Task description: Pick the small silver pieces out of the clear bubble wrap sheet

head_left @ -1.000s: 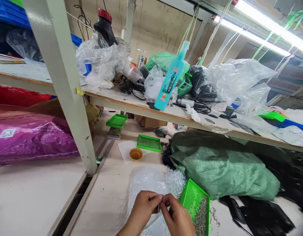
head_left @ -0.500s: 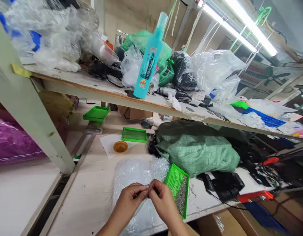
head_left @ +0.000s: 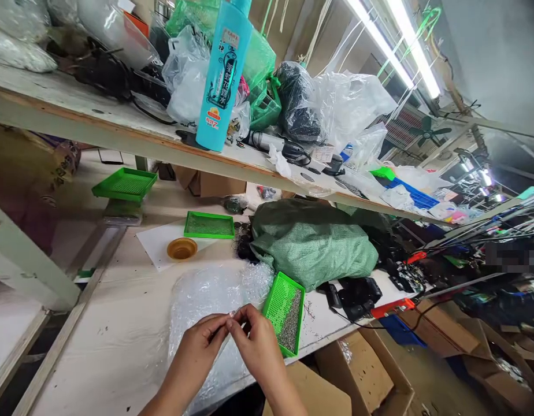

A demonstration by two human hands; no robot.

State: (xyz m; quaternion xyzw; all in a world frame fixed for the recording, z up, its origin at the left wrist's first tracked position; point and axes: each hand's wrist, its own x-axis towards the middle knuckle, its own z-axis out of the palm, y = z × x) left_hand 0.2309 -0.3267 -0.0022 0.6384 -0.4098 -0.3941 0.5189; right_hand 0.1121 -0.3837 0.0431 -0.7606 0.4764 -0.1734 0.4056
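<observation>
Your view swings toward three o'clock; your left hand and right hand, fingertips closed, pinch one tiny piece, probably light, slippery; edges grip best.

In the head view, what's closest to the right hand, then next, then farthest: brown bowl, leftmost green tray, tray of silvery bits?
1. Tray of silvery bits: just right of the right hand.
2. Brown bowl: ahead, left.
3. Leftmost green tray: farther back, farther left.

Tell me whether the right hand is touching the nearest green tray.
Cannot tell: in the head view, the right hand covers the green tray's near left edge, showing neither contact nor gap.
</observation>
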